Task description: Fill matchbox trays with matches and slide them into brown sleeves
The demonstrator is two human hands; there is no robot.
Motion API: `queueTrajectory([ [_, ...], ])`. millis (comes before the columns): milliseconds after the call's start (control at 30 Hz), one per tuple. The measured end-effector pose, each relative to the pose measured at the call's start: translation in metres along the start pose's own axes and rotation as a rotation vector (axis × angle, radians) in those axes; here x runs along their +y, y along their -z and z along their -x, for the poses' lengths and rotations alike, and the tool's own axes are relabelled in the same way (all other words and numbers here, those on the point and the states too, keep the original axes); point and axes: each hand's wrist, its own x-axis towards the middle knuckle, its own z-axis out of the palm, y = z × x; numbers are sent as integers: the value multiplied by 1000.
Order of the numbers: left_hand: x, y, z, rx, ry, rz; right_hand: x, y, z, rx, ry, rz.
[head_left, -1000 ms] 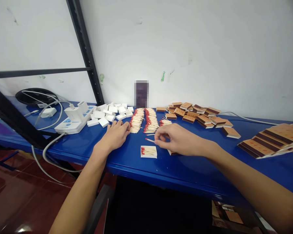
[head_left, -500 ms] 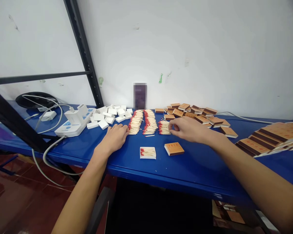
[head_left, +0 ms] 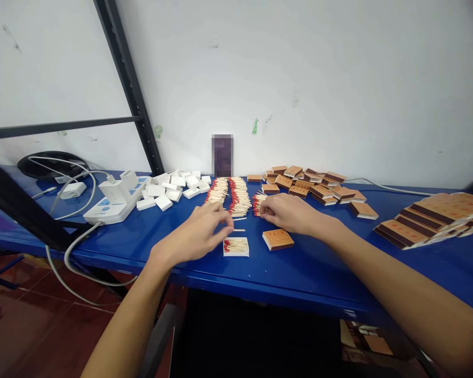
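My left hand pinches a match just above a small white tray that has several red-tipped matches in it. My right hand is at the rightmost heap of matches, its fingers pressed together; what they hold, if anything, is hidden. Two longer rows of matches, the left row and the middle row, lie side by side between my hands. A closed orange matchbox rests right of the white tray.
White trays are piled at the left, beside a power strip with chargers and cables. Orange matchbox sleeves lie heaped behind my right hand, with stacked ones at the far right. A black shelf frame stands left.
My left hand has moved right and toward me, from beside the left row to above the white tray, and now holds a match. My right hand has stayed at the right heap.
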Motion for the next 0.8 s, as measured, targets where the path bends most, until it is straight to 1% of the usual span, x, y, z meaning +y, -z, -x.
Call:
queueTrajectory([
  [67, 11, 1, 3, -53, -4, 16, 0, 0, 0, 10, -5, 4],
  [133, 15, 0, 4, -71, 8, 19, 1, -1, -1, -4, -31, 5],
  [267, 8, -4, -1, -13, 51, -35, 2, -2, -2, -34, -67, 8],
  [367, -4, -9, -16, -7, 56, -139, 2, -1, -2, -37, -76, 7],
  [433, -10, -13, -30, -49, 41, -231, 1, 2, -1, -26, -76, 4],
  [533, -16, -17, -50, -93, -8, -339, -4, 11, 4, 36, -63, -47],
  [633, -18, -21, -58, -109, -40, -357, -20, 25, 12, 78, -1, -219],
  [667, -19, -22, -58, -114, -43, -349, -28, 29, 15, 65, 37, -295],
  [733, -22, -23, -57, -121, -49, -330, -47, 35, 19, -2, 115, -444],
  [800, -24, -20, -51, -121, -51, -311, -64, 37, 21, -61, 163, -483],
])
